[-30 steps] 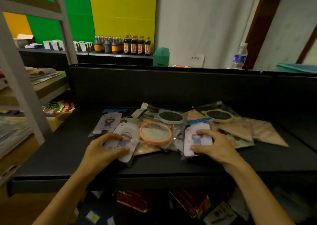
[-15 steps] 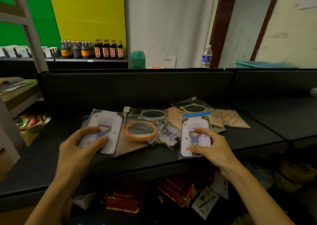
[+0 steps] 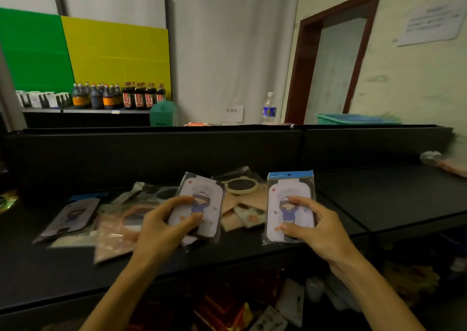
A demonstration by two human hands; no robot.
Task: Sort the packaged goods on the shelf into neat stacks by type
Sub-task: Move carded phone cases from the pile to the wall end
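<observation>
Head view of a black shelf point(image 3: 379, 204) carrying mixed packaged goods. The left part of the pile is motion-blurred: the pinkish packets point(image 3: 113, 237) there cannot be counted, and a round dark shape point(image 3: 165, 193) behind them is too smeared to identify. The lower tier beneath the shelf is dim; only red and yellow wrappers point(image 3: 227, 310) can be made out.

Three cartoon-figure packets are visible, each a clear sleeve over a pale lilac card printed with a small figure in blue. The left-hand packet point(image 3: 72, 215) lies flat near the shelf's left end, blurred. The middle packet point(image 3: 202, 204) is tilted, its lower edge hidden by the left hand point(image 3: 161, 232), whose thumb and fingers point(image 3: 177, 200) are curled round its left side, gripping it just above the pile. The right packet point(image 3: 290, 202), with a blue header strip, stands nearly upright at the shelf's front edge; the right hand point(image 3: 318, 229) grips it, thumb across the printed face and fingers point(image 3: 300, 199) wrapped round its right edge.

One round mirror point(image 3: 240, 184) with a cream rim lies behind and between the two held packets, on tan packets point(image 3: 242, 212) whose number is unclear. Rows of dark bottles point(image 3: 118, 95) stand on a far shelf; one water bottle point(image 3: 269, 108) stands by the doorway.
</observation>
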